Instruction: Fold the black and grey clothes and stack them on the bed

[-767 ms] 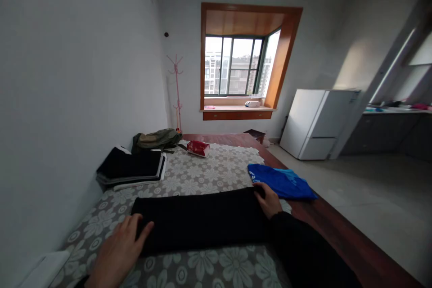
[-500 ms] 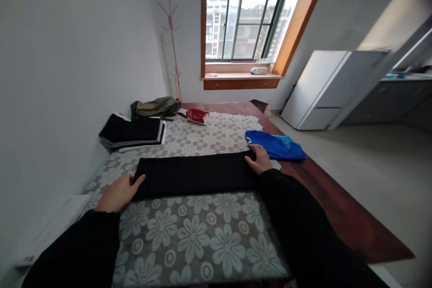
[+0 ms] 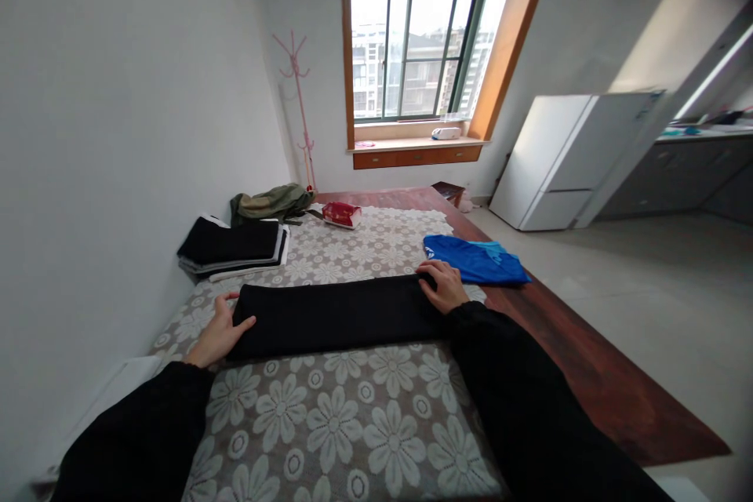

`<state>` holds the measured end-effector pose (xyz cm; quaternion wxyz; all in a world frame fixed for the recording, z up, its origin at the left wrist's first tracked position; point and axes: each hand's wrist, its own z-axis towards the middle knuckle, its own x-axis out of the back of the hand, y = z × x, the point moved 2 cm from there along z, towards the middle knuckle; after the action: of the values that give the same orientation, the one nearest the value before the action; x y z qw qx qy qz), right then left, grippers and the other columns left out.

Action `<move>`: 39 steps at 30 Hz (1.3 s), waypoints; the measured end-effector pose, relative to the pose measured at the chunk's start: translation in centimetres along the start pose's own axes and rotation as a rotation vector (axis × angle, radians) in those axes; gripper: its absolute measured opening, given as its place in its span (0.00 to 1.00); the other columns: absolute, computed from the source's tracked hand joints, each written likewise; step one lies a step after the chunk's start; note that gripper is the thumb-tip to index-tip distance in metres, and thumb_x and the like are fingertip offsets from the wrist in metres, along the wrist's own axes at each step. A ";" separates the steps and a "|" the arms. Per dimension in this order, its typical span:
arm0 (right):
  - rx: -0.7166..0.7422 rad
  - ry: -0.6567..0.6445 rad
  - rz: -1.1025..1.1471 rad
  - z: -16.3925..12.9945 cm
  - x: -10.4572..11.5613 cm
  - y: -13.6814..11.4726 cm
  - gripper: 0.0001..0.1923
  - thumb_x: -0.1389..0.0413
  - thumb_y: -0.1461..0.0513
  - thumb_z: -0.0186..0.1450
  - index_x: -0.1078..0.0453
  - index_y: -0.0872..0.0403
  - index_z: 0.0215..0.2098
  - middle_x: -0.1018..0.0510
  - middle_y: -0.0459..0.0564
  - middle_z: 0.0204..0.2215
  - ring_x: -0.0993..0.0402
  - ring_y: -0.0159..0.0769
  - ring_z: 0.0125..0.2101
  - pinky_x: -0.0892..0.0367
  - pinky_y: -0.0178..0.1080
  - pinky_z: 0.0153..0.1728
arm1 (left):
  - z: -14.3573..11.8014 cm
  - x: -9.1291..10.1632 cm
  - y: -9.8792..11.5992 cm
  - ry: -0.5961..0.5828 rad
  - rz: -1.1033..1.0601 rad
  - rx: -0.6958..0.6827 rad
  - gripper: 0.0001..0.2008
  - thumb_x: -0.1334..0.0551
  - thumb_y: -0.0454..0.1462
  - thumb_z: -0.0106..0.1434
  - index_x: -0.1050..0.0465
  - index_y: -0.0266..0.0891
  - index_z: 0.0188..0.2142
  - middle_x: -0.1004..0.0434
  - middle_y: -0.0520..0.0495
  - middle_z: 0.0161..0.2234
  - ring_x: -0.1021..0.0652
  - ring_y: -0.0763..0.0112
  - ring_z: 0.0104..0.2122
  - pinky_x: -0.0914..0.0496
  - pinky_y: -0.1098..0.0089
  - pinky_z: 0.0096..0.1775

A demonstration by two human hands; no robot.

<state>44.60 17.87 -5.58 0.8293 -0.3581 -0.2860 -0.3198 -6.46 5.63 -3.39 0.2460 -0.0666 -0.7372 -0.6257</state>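
Observation:
A long, flat strip of folded black garment (image 3: 335, 316) lies across the flowered cover in front of me. My left hand (image 3: 220, 332) is at its left end, thumb on top and index finger along the edge; the other fingers are partly hidden. At the right end, my right hand (image 3: 442, 286) has its fingers curled over the far corner, gripping the cloth. Just beyond my right hand is a folded blue shirt (image 3: 476, 260) with a lighter blue patch. By the wall on the left sits a stack of folded clothes (image 3: 232, 243), black on top with grey and white layers below.
The grey cover with white flowers (image 3: 335, 420) lies over a reddish-brown wooden surface (image 3: 565, 361). Towards the back are a red packet (image 3: 341, 214) and an olive-green bag (image 3: 271, 204). A pink coat stand (image 3: 301, 110) rises in the corner; a white fridge (image 3: 553, 161) stands right.
The view has tilted up slightly, so the room sits lower in the picture. My left index finger has come out along the garment's end; my right hand has shifted a little inward over its corner.

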 end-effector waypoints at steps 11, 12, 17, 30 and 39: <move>-0.219 -0.282 0.617 -0.4 -2.8 -0.2 0.14 0.42 0.51 0.63 0.25 0.52 0.40 0.21 0.47 0.25 0.25 0.37 0.25 0.32 0.38 0.27 | 1.5 8.4 5.0 0.172 -0.029 0.176 0.38 0.24 0.35 0.48 0.39 0.42 0.56 0.22 0.50 0.31 0.19 0.62 0.27 0.24 0.69 0.27; -0.221 -0.268 0.617 -0.4 -2.9 -0.3 0.14 0.41 0.51 0.63 0.25 0.52 0.40 0.22 0.46 0.24 0.25 0.37 0.24 0.32 0.38 0.27 | 0.8 8.4 7.1 0.146 -0.059 0.135 0.40 0.23 0.37 0.47 0.38 0.43 0.57 0.21 0.48 0.34 0.19 0.62 0.30 0.24 0.70 0.28; -0.269 -0.231 0.736 -0.1 -2.1 -1.5 0.20 0.41 0.46 0.64 0.28 0.52 0.43 0.19 0.48 0.31 0.25 0.34 0.24 0.32 0.36 0.25 | -2.6 5.1 16.5 -0.150 -0.431 -0.183 0.39 0.27 0.49 0.54 0.36 0.51 0.63 0.22 0.43 0.55 0.18 0.61 0.42 0.21 0.70 0.33; -0.420 -0.438 0.773 -1.4 -3.8 -4.8 0.25 0.38 0.45 0.64 0.33 0.50 0.51 0.18 0.48 0.35 0.28 0.31 0.20 0.37 0.34 0.18 | 0.0 -9.9 6.6 -0.112 0.071 -0.476 0.20 0.41 0.52 0.67 0.23 0.43 0.50 0.22 0.41 0.54 0.25 0.51 0.57 0.36 0.48 0.65; -0.429 -0.353 0.563 -1.0 -4.6 -8.8 0.35 0.30 0.57 0.54 0.31 0.46 0.59 0.24 0.46 0.39 0.27 0.37 0.35 0.30 0.44 0.41 | -0.2 -11.8 3.7 -0.169 0.119 -0.623 0.18 0.46 0.47 0.72 0.26 0.45 0.54 0.30 0.45 0.63 0.42 0.54 0.70 0.47 0.45 0.70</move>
<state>35.51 13.86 -5.81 0.7290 -0.6371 -0.2416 -0.0658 5.38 8.68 -5.38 0.1877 -0.2332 -0.5229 -0.7981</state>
